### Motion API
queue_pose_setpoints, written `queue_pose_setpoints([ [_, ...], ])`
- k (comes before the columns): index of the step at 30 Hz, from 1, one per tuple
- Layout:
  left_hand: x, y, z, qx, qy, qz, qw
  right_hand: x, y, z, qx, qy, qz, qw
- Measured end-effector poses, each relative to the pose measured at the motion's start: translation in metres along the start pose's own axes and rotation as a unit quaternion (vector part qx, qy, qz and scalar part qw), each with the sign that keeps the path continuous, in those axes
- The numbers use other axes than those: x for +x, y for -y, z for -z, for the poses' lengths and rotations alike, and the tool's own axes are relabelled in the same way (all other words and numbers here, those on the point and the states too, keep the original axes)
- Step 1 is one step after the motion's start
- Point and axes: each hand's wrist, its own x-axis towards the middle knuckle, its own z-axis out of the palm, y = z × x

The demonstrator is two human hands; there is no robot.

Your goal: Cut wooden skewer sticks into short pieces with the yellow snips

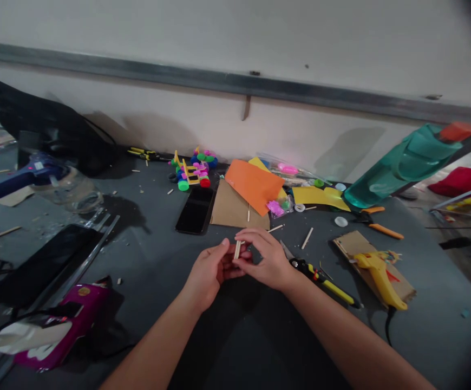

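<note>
Several short wooden sticks (237,249) are held side by side between my two hands, above the dark table (235,346). My left hand (211,271) has its thumb against their left side, with the other fingers curled beneath. My right hand (268,260) pinches them from the right between thumb and fingers. Just beyond my hands lie brown cardboard (231,206), an orange sheet (254,184) and a black phone (195,210). Yellow-black pliers (328,283) rest beside my right wrist. A loose stick (307,238) lies to the right.
On the right are a yellow glue gun (377,273) on cardboard, orange-handled cutters (385,230) and a teal bottle (401,165). Small colourful toys (193,172) stand near the wall. At left are a magenta device (73,325), a dark tablet-like object (44,265) and a clear container (75,192).
</note>
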Motion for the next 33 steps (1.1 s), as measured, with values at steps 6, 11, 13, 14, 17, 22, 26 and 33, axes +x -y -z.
queue_pose_setpoints([
  [6,0.001,-0.005,0.002,-0.078,0.050,0.052,0.994,0.002,0.000,0.001,0.031,-0.024,-0.019,0.999],
  [11,-0.003,-0.003,-0.004,-0.042,0.054,-0.008,0.998,0.000,-0.001,0.002,-0.022,-0.035,-0.006,0.999],
  [13,-0.004,0.000,-0.006,-0.009,0.038,-0.040,0.998,-0.002,-0.002,0.001,-0.049,-0.028,0.013,0.998],
  [14,-0.004,0.002,-0.006,0.008,0.027,-0.052,0.998,-0.003,-0.002,0.000,-0.061,-0.023,0.021,0.998],
  [17,0.000,0.006,-0.006,0.053,-0.016,-0.074,0.996,-0.004,-0.001,-0.005,-0.088,0.001,0.038,0.995],
  [22,0.006,0.007,-0.001,0.083,-0.054,-0.090,0.991,0.007,0.016,0.003,-0.149,0.084,0.021,0.985],
  [26,0.004,0.005,-0.001,0.124,-0.060,-0.117,0.984,-0.005,0.030,0.046,-0.240,0.121,-0.065,0.961],
  [33,-0.007,0.006,-0.010,0.199,-0.026,-0.153,0.968,-0.100,0.023,0.082,-0.426,0.176,-0.272,0.845],
])
